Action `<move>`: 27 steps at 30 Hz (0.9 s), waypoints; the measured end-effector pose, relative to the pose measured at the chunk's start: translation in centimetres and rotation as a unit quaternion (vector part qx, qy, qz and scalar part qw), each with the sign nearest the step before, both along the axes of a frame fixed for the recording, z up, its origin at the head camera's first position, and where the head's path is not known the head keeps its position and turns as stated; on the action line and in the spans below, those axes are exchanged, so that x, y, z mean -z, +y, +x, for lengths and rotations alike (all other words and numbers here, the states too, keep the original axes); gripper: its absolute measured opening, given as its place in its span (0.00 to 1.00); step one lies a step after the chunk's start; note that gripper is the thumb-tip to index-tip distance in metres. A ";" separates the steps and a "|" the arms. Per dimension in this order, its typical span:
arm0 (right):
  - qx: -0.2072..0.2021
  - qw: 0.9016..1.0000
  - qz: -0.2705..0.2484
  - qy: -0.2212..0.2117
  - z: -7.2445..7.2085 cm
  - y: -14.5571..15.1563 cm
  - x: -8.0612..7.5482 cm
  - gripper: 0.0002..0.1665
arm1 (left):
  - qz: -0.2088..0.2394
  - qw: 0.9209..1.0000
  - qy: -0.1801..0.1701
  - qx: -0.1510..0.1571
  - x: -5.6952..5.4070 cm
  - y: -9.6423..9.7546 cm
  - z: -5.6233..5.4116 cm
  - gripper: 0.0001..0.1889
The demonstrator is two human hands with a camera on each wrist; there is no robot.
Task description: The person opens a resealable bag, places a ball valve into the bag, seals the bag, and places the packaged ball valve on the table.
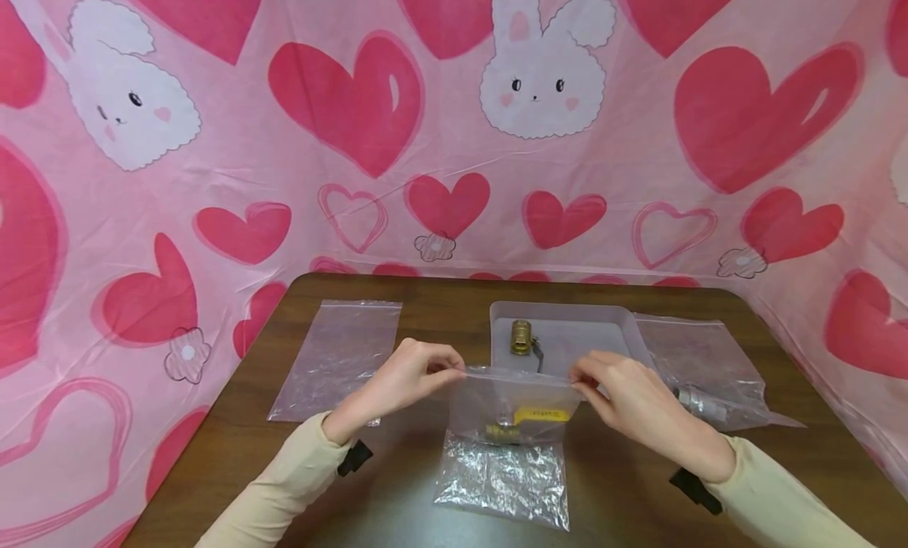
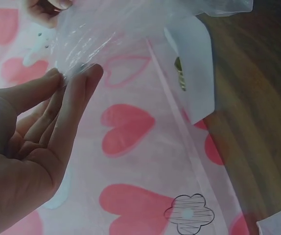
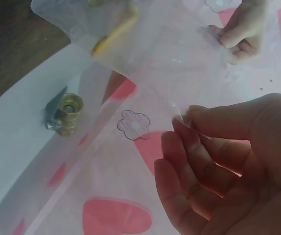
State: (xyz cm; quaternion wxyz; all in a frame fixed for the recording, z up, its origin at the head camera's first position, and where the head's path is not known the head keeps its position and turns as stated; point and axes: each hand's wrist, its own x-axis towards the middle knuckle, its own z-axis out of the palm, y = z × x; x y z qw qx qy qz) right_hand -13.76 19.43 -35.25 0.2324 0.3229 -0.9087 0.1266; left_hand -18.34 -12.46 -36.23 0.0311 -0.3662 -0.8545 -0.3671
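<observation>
The largest thing is the pink cloth (image 1: 347, 106) with hearts and rabbits, which stands behind the brown table (image 1: 443, 303). On the table, toward its far side, there is a whitish tray (image 1: 589, 335). Just beside the tray, on the right, lies a clear bag (image 1: 691, 347) with a grey metal part (image 1: 702, 404) in or under its near end; I cannot tell which. On the left lies another flat bag (image 1: 340, 359).

Between these, in front of the tray, the held bag (image 1: 471, 406) hangs from its top edge. Below it a shiny plastic sheet (image 1: 504, 481) spreads toward the person; whether it belongs to the same bag, I cannot tell.

The left hand (image 1: 411, 378) pinches one top corner between thumb and fingers, and the right hand (image 1: 627, 386) pinches the opposite one, so the edge is stretched almost straight.

A brass valve (image 1: 503, 433) with a yellow handle (image 1: 542, 415) shows through the film, apparently inside the held bag. A second brass valve (image 1: 521, 337) is in the tray.

I judge that the step in hand is closing the bag's mouth. The next move probably calls for pressing along the edge, with one corner held firmly; whether it is sealed, I cannot see.
</observation>
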 end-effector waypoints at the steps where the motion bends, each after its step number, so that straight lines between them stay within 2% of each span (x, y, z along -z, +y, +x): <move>1: -0.001 1.000 -0.003 0.008 0.0 0.0 -0.1 0.13 | 0.002 1.000 0.003 -0.001 -0.2 0.0 0.0 0.02; 7: -0.006 0.999 -0.014 0.044 0.1 0.1 -1.1 0.13 | 0.025 1.000 0.016 -0.007 -1.3 -0.1 0.3 0.02; 16: -0.034 0.998 -0.026 0.049 0.3 0.6 -2.3 0.17 | 0.064 0.998 0.023 -0.011 -2.0 -0.1 0.7 0.02; 21: -0.041 0.997 -0.016 0.055 0.7 0.8 -2.7 0.19 | 0.071 0.997 0.018 -0.021 -2.4 -0.2 0.8 0.04; 24: -0.044 0.997 -0.023 0.058 1.2 0.9 -3.0 0.06 | 0.077 0.996 0.024 -0.024 -2.8 -0.2 1.1 0.05; 27: -0.046 0.996 -0.037 0.061 1.6 0.9 -3.6 0.22 | 0.085 0.995 0.042 -0.026 -3.4 -0.2 1.4 0.04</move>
